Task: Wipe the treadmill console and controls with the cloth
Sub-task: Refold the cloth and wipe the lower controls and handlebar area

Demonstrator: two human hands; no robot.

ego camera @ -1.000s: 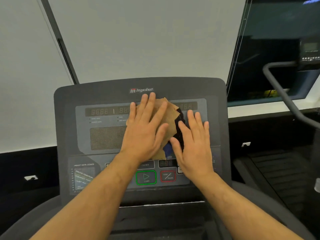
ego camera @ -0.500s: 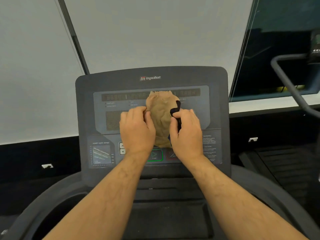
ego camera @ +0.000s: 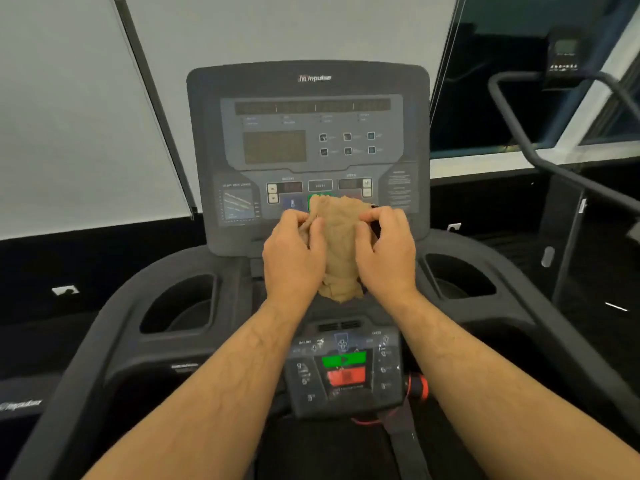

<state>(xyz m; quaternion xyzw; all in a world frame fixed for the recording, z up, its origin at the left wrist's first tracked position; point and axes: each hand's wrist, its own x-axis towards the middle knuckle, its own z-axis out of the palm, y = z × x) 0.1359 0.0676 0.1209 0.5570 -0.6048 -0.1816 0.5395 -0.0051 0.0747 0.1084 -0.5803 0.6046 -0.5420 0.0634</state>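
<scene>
The dark grey treadmill console (ego camera: 308, 84) stands upright ahead of me, its display and button panel uncovered. A crumpled tan cloth (ego camera: 341, 244) hangs in front of the console's lower edge, covering part of the green start button. My left hand (ego camera: 294, 258) grips the cloth's left side and my right hand (ego camera: 386, 251) grips its right side, fingers curled into the fabric. Below my wrists sits a lower control panel (ego camera: 346, 368) with a green and a red button.
Two cup-holder recesses (ego camera: 180, 303) (ego camera: 457, 278) flank the centre. A red safety-key knob (ego camera: 417, 386) sticks out right of the lower panel. Another machine's handlebar (ego camera: 519, 133) rises at the right. White blinds and a dark window lie behind.
Both hands went from flat on the display to gripping the cloth, then drew it down to the console's lower edge. The view tilted down, revealing the lower panel.
</scene>
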